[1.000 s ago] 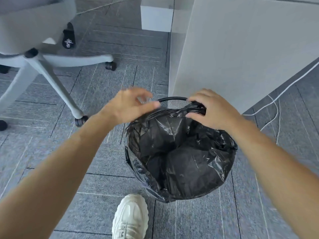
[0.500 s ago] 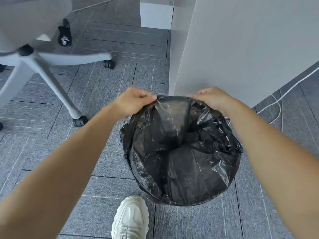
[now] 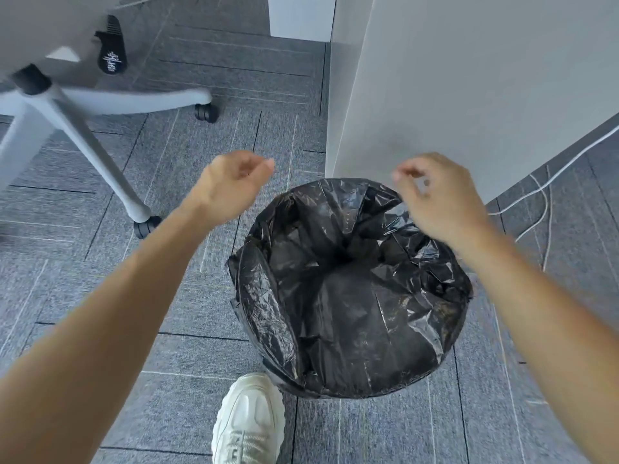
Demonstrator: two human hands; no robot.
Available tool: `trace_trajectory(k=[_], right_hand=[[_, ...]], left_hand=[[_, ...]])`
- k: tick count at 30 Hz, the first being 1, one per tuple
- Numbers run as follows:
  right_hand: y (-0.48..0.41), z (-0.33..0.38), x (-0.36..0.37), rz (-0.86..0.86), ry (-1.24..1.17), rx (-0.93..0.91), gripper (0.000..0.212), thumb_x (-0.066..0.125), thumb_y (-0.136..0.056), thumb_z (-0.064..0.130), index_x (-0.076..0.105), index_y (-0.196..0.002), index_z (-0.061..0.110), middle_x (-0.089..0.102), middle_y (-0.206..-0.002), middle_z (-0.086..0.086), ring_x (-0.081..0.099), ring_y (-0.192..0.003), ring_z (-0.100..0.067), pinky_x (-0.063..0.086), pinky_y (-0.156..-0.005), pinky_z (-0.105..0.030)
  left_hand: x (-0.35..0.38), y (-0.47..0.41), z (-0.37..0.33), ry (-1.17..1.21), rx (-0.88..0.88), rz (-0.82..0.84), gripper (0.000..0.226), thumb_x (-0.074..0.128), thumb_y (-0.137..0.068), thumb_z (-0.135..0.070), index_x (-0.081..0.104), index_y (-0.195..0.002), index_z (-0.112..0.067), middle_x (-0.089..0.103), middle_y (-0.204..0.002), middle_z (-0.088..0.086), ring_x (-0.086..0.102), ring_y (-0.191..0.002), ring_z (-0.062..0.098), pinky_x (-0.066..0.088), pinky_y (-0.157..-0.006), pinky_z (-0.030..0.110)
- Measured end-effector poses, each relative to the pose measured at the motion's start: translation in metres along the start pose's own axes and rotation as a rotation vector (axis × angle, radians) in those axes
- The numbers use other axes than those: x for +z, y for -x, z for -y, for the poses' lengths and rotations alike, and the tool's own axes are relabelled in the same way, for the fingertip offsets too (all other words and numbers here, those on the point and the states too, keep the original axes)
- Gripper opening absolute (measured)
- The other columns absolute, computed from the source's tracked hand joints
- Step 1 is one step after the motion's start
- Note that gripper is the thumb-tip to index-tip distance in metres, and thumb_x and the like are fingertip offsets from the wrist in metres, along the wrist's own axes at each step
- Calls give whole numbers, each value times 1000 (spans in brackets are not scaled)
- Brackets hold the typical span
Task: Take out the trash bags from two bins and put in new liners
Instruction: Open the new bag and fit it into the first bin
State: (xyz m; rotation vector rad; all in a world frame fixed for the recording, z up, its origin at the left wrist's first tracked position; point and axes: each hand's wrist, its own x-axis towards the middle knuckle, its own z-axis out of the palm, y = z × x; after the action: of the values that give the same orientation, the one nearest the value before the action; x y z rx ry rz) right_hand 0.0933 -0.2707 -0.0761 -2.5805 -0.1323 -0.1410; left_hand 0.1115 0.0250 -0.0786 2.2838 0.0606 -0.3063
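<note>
A round bin stands on the carpet, lined with a black plastic liner [image 3: 351,296] that is folded over the whole rim and hides the bin itself. My left hand [image 3: 231,185] hovers up and to the left of the bin, fingers loosely curled, holding nothing and clear of the plastic. My right hand [image 3: 442,195] hangs over the far right part of the rim, fingers loosely curled and blurred, with nothing held. Its fingers are just above the liner's edge.
A grey office chair base [image 3: 83,128] with black castors stands at the left. A white desk panel [image 3: 469,88] rises right behind the bin. White cables [image 3: 546,202] trail on the carpet at the right. My white shoe [image 3: 248,420] is just in front of the bin.
Both hands pulled the liner's far edge over the bin's rim, then let go and lifted away. The mesh rim seen a second ago is now covered.
</note>
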Motion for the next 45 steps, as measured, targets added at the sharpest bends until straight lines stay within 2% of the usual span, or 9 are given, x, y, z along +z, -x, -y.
trace_trajectory(k=[3, 6, 14, 21, 27, 31, 36, 39, 45], right_hand=[[33, 26, 5, -2, 218, -403, 19, 57, -91, 27, 72, -94, 16, 66, -98, -2, 57, -97, -29, 44, -87, -43], [54, 43, 12, 609, 290, -344, 23, 50, -96, 32, 67, -109, 28, 65, -107, 4, 61, -98, -22, 53, -83, -44], [80, 60, 0, 1063, 466, -202, 59, 40, -84, -2, 62, -126, 32, 63, -122, -3, 63, -102, -30, 55, -81, -38], [43, 51, -2, 786, 429, -107, 51, 42, -86, 5, 61, -126, 29, 63, -123, -2, 62, -103, -27, 54, -86, -43], [68, 57, 56, 1439, 705, -141, 42, 52, -98, 30, 56, -135, 10, 63, -120, -7, 60, -97, -27, 48, -88, -34], [77, 53, 52, 1445, 772, -134, 23, 51, -101, 22, 64, -112, 8, 48, -79, 0, 48, -71, -19, 41, -80, -32], [71, 54, 37, 937, 849, -232, 34, 48, -97, 20, 57, -130, 19, 50, -141, -7, 36, -136, -30, 25, -109, -42], [65, 49, 39, 1060, 944, -179, 45, 44, -100, 26, 45, -144, 21, 33, -157, -5, 12, -150, -29, 10, -119, -47], [80, 57, 42, 1365, 1069, -96, 49, 38, -103, 33, 40, -148, 15, 37, -156, -6, 27, -146, -29, 8, -119, -50]], left_hand=[[14, 12, -29, -295, 447, -124, 28, 65, -92, -34, 68, -114, -17, 64, -107, -4, 57, -104, 13, 36, -98, 27], [32, 16, -40, -394, 735, 61, 21, 71, -85, -14, 71, -106, -16, 65, -103, -1, 61, -90, 18, 50, -90, 37], [34, 26, -67, -411, 471, 336, 30, 50, -96, -8, 71, -109, -25, 62, -84, -22, 62, -88, 7, 50, -89, 27], [66, 24, -76, -804, 402, 629, 17, 60, -87, -27, 68, -95, -13, 71, -99, 6, 64, -92, 28, 52, -80, 36], [113, 55, -53, -1441, 196, 1229, 63, 71, -84, -48, 55, -136, -16, 59, -132, 1, 58, -111, 25, 41, -77, 33], [112, 56, -46, -1465, 179, 1244, 61, 66, -87, -51, 53, -138, -21, 57, -136, 1, 57, -116, 27, 40, -78, 33], [103, 41, -46, -1238, 266, 1000, 27, 65, -87, -40, 64, -96, -15, 65, -102, 5, 62, -97, 26, 49, -73, 35], [108, 39, -51, -1315, 384, 883, 29, 58, -90, -36, 63, -112, -18, 59, -117, 3, 52, -110, 26, 45, -91, 40], [109, 51, -37, -1548, 139, 1259, 30, 52, -97, -35, 63, -119, -18, 62, -115, 5, 55, -92, 24, 43, -77, 34]])
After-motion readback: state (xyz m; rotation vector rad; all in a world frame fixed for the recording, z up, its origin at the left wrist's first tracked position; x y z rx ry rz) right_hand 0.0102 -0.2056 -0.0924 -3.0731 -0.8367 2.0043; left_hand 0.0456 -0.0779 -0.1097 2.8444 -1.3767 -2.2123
